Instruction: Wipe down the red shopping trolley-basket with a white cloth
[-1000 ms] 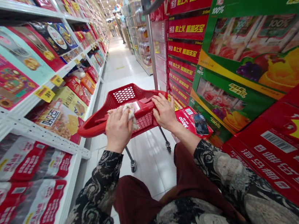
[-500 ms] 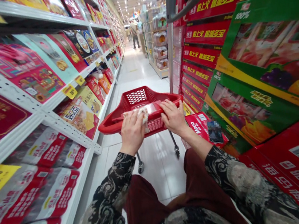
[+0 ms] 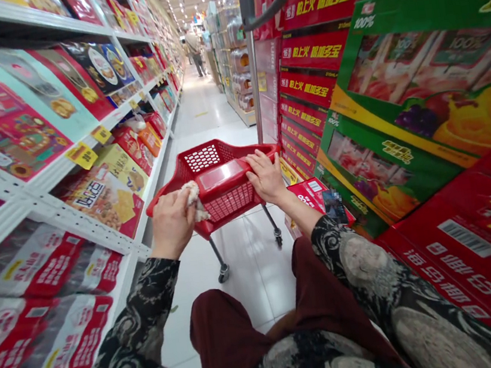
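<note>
A red shopping cart (image 3: 230,204) with a perforated plastic basket stands in front of me, its handle towards my body. My left hand (image 3: 172,221) is closed around a crumpled whitish cloth (image 3: 194,198) and presses it on the left end of the handle. My right hand (image 3: 266,175) grips the right part of the handle, fingers curled over the top. Between the hands a flat, shiny panel (image 3: 222,174) shows on the handle. The undersides of my fingers are hidden.
White shelves (image 3: 75,176) with packaged snacks line the left side. Stacked red drink cartons (image 3: 310,55) and green fruit-drink boxes (image 3: 385,147) rise close on the right. A phone (image 3: 334,205) lies on a red box by my right forearm. Farther down the aisle stands a person (image 3: 194,52).
My left hand has slid left along the handle with the cloth, uncovering the panel. My right hand stays on the handle. The whole view has shifted, so things appear farther left.
</note>
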Motion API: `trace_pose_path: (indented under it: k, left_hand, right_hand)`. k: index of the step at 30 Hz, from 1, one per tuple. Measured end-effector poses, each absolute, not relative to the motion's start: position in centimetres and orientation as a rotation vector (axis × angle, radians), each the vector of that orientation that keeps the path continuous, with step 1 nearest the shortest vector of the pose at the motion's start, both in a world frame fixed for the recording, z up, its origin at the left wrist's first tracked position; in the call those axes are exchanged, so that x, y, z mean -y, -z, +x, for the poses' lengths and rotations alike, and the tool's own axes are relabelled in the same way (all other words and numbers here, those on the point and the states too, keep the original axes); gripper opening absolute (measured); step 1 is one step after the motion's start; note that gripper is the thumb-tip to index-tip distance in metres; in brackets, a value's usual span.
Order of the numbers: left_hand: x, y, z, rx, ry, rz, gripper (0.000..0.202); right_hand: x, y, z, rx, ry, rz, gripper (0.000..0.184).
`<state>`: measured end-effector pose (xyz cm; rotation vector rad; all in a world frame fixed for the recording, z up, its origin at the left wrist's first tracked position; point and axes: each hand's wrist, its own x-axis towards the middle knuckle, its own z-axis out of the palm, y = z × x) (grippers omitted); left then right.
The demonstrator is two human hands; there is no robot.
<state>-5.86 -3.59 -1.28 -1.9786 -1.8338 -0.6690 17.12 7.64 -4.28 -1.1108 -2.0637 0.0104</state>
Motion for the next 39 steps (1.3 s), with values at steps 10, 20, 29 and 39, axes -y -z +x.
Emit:
trace_pose_path:
  k: [10, 20, 29, 39]
  left_hand:
    - [2.4, 1.7, -0.9, 1.674, 0.638, -1.956, 0.035]
    - [3.6, 2.1, -3.8, 1.713, 0.832, -2.055, 0.035]
    - [2.4, 2.2, -2.1, 1.664, 1.037, -2.160, 0.030]
    - [1.2, 3.0, 2.2, 1.371, 1.106, -2.364, 0.032]
  right_hand:
    - [-4.4, 3.4, 13.1, 2.123, -0.093, -1.140, 0.044]
    - [-5.6, 3.6, 14.2, 2.021, -0.130, -1.187, 0.040]
    - [-6.2, 5.0, 14.2, 2.013, -0.161, -1.120, 0.047]
    - [-7.2, 5.2, 16.8, 1.807, -0.164, -1.147, 0.044]
